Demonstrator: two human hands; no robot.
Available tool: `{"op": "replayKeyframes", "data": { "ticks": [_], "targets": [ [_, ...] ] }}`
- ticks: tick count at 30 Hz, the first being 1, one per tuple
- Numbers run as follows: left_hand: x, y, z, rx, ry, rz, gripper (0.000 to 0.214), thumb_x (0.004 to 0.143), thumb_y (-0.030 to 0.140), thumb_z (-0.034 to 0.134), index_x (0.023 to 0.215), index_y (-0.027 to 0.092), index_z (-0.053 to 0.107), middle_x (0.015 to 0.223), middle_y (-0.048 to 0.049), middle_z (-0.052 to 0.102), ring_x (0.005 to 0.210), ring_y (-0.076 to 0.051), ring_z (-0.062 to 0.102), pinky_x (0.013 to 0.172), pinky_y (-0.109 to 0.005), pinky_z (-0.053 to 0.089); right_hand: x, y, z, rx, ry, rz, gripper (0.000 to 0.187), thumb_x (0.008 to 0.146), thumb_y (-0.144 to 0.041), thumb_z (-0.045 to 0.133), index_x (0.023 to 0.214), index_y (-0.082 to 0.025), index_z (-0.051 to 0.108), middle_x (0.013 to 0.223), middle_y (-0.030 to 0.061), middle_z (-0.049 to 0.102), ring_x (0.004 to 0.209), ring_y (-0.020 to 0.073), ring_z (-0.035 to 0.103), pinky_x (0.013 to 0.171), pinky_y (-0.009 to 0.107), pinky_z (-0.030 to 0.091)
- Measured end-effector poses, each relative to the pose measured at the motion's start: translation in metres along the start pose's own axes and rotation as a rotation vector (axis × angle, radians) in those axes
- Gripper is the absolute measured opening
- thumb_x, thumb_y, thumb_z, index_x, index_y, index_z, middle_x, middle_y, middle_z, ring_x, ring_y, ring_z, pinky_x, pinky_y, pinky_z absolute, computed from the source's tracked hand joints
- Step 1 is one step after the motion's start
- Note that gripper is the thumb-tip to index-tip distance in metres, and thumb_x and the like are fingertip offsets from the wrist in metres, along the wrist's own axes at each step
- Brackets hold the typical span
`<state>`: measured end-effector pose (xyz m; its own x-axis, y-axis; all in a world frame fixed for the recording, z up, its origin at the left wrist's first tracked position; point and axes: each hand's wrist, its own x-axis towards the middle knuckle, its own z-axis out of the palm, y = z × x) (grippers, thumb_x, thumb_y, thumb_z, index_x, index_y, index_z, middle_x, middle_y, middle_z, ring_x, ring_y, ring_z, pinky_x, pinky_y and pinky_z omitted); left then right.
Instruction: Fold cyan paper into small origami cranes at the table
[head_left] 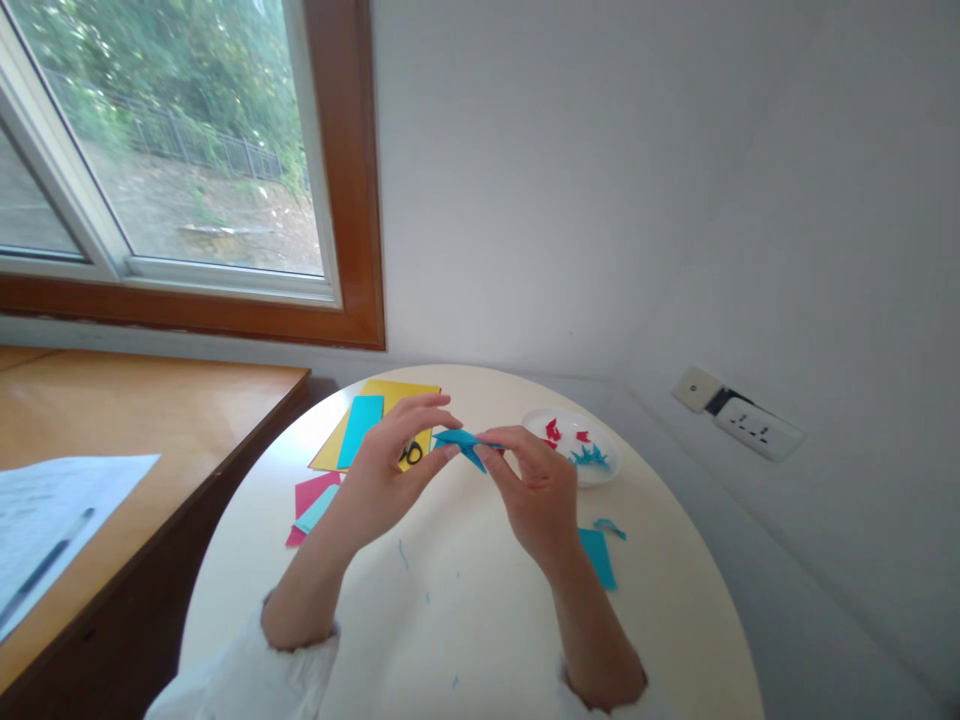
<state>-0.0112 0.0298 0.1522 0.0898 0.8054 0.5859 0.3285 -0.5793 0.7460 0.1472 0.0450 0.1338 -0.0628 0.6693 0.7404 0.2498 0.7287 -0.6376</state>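
Observation:
Between my two hands, above the round white table (480,620), is a piece of folded blue paper (461,440) with pointed corners. My left hand (390,465) pinches its left side between thumb and fingers. The right end is gripped by my right hand (529,480), its thumb and index finger closed on the paper. Partly hidden behind my left hand are scissors (412,453) with black handles. A white plate (607,470) beyond my right hand holds small red paper pieces (553,430) and spiky blue paper pieces (590,456).
Yellow paper (328,452) with a blue sheet (361,430) on it lies at the back left. Pink paper (309,492) and light blue paper (316,510) sit nearer. Right of my right wrist are a blue square (598,556) and a curled blue scrap (610,526). A wooden desk (210,410) stands left.

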Motion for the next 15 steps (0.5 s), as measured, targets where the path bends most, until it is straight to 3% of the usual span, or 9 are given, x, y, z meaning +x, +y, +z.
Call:
{"op": "replayKeyframes", "data": {
  "ticks": [4,10,15],
  "targets": [
    [0.0006,-0.0016,0.0033,-0.139,-0.019,-0.099,0.012,0.078,0.026,0.059,0.087,0.018,0.063,0.094,-0.0082,0.066,0.089,-0.02,0.062,0.079,-0.032,0.052,0.0006,0.0017,-0.0009,-0.004,0.007,0.022,0.006,0.078,-0.021,0.061,0.08,-0.022,0.067,0.077,0.0016,0.071,0.072,0.0156,0.064,0.068,0.03,0.052],
    [-0.0014,-0.0053,0.0076,-0.059,0.075,0.024,0.007,0.08,0.018,0.055,0.083,0.019,0.061,0.103,-0.0088,0.062,0.1,-0.019,0.057,0.081,-0.029,0.05,-0.0006,0.0061,0.0027,0.043,0.083,0.078,0.008,0.075,-0.018,0.065,0.08,-0.024,0.067,0.075,-0.0005,0.071,0.07,0.0142,0.064,0.067,0.028,0.051],
    [-0.0017,-0.005,0.0075,-0.056,0.056,0.031,0.004,0.079,0.022,0.059,0.081,0.02,0.061,0.106,-0.0096,0.062,0.1,-0.02,0.057,0.079,-0.03,0.05,-0.0023,0.0084,0.0044,0.162,0.036,0.099,0.01,0.075,-0.018,0.065,0.081,-0.024,0.069,0.078,0.0002,0.072,0.074,0.0147,0.065,0.069,0.029,0.053]
  ]
}}
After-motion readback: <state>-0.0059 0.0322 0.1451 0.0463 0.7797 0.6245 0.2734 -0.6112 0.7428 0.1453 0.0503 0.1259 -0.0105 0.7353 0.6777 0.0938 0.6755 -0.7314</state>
